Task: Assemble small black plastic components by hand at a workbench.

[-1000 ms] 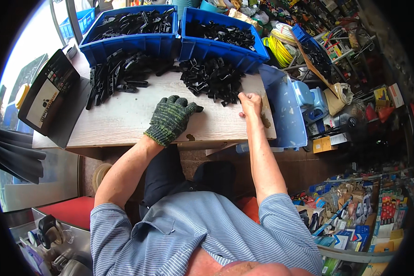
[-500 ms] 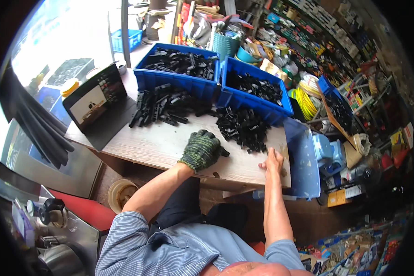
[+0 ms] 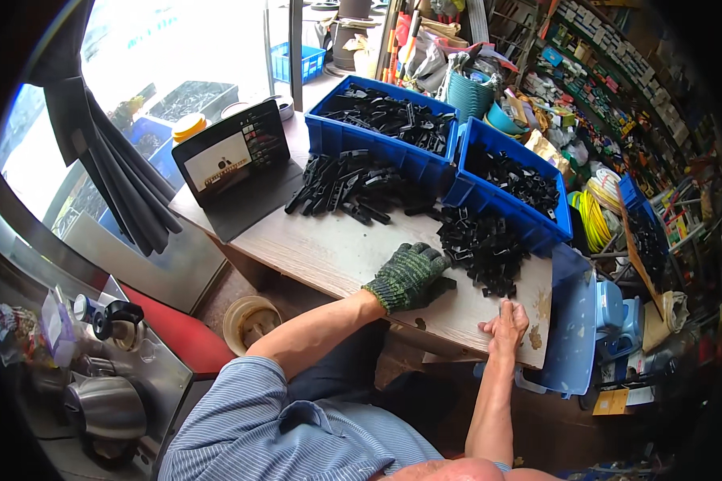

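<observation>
My left hand (image 3: 409, 278), in a green and black knit glove, rests low over the table, fingers curled round a black plastic part (image 3: 449, 283) whose end sticks out on the right. My bare right hand (image 3: 505, 327) is closed at the near edge of a pile of small black plastic pieces (image 3: 485, 244); what its fingers hold, if anything, is hidden. A heap of longer black plastic parts (image 3: 349, 184) lies farther back on the left. Both hands are above the pale wooden table (image 3: 321, 248), near its front edge.
Two blue crates (image 3: 429, 167) (image 3: 509, 199) full of black parts stand along the table's back. A tablet (image 3: 233, 156) is propped at the left. A translucent blue bin (image 3: 573, 337) adjoins the right edge. A bucket (image 3: 237, 325) sits on the floor, beside a steel counter with a kettle (image 3: 112, 405).
The whole view has shifted, so the table appears farther right. My left hand stays curled on the black part; my right hand remains by the small pieces.
</observation>
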